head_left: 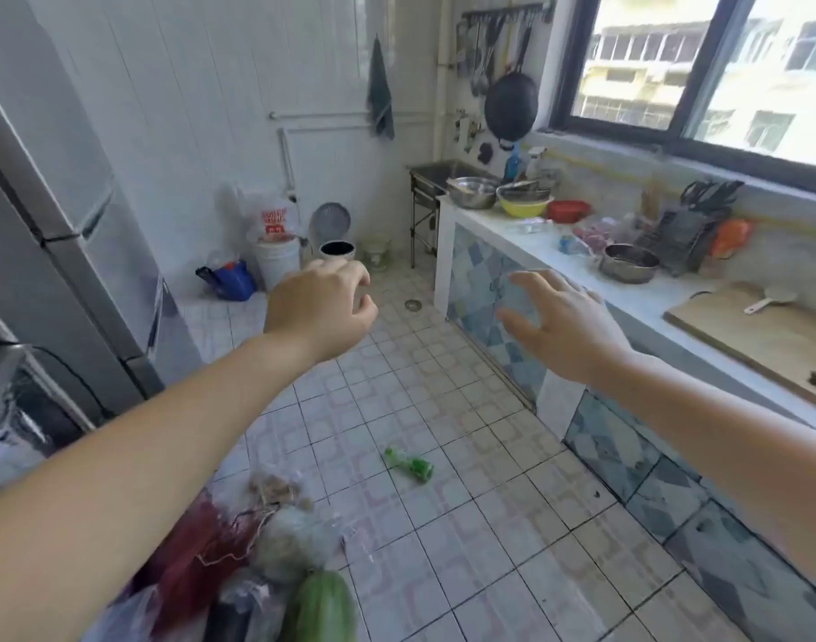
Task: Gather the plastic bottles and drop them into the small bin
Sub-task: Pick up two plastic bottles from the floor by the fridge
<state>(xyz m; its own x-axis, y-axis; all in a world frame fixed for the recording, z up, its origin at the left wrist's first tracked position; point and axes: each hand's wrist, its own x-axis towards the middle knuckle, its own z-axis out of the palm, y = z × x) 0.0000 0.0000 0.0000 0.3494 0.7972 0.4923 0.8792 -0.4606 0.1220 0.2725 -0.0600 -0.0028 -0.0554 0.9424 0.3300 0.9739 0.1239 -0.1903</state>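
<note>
A green plastic bottle (408, 464) lies on its side on the tiled floor, below and between my two hands. Two clear bottle-like items rest on the counter, one plain (531, 226) and one with a blue label (570, 244). The small bin (336, 250) stands at the far wall with its grey lid (330, 222) raised. My left hand (322, 308) is stretched forward with its fingers curled in, and nothing shows in it. My right hand (563, 322) reaches forward near the counter's front, fingers spread and holding nothing.
A fridge (72, 252) fills the left side. Bags of vegetables (267, 563) lie on the floor at the bottom left. A white bucket (276, 261) and a blue bag (232, 280) sit beside the bin. The counter (638, 298) holds bowls, a pot and a cutting board (758, 331).
</note>
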